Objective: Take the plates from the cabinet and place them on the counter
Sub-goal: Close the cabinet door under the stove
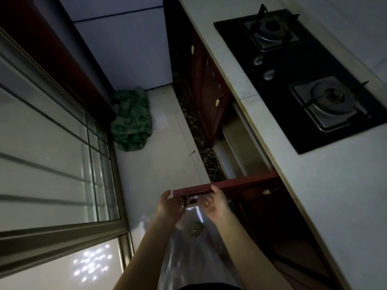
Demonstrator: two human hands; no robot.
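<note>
Two bare forearms reach down from the bottom edge toward an open red cabinet door [226,186] under the surface [326,195]. The left hand [170,206] is spread open, palm up, just below the door's outer end, holding nothing. The right hand [215,203] has its fingers apart and its fingertips touching the door's top edge. No plates show; the cabinet [245,147] behind the door reads pale and dim, and I cannot tell what is inside.

The risks, as I judge them: the light is poor, so a reach into the cabinet is half blind and a plate could clip the door or the surface's lip. The door may swing back on the arms.

The pale surface carries a black two-burner hob [303,80] and has bare room nearer the person. The floor is pale tile, with a green cloth [130,120] heaped in the far corner and a sliding glass door [52,155] on the left.
</note>
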